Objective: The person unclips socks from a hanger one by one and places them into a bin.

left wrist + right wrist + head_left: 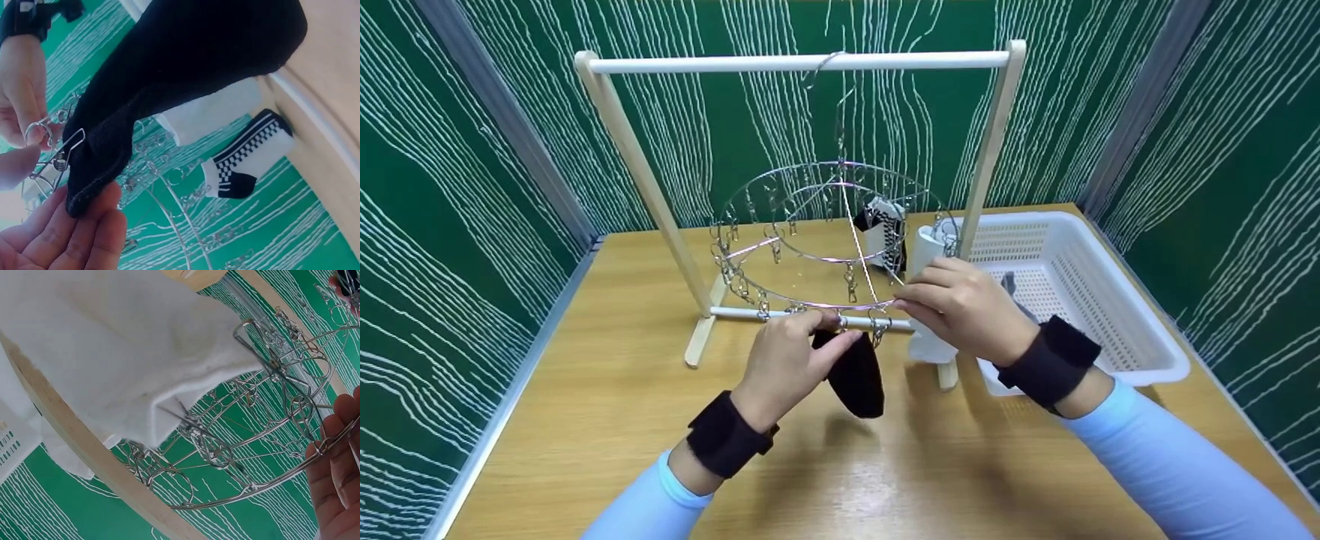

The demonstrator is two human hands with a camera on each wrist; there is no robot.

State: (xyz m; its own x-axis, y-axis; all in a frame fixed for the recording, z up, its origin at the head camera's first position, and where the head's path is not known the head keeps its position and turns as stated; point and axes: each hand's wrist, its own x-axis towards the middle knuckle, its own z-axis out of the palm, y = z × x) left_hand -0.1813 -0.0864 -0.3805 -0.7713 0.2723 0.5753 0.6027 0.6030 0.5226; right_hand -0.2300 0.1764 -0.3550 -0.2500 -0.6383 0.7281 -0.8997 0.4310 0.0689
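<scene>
A round metal sock hanger [840,306] with many clips hangs by its hook from a rack bar. At its front edge my left hand [787,356] holds the cuff of a black sock [856,382], which droops below the ring. A wire clip [76,143] lies across that cuff in the left wrist view, with the thumb beside it and fingertips behind the fabric. My right hand [967,307] grips the ring's right front, its fingers curled at the wire in the right wrist view. A white sock [124,343] hangs from clips nearby. Farther back hangs a black-and-white checkered sock [247,160].
The wooden rack's posts [641,176] and white top bar [720,65] frame the hanger. A white perforated basket [1140,322] stands at the right, with something grey [1009,283] in it. Green walls enclose the wooden table [607,420].
</scene>
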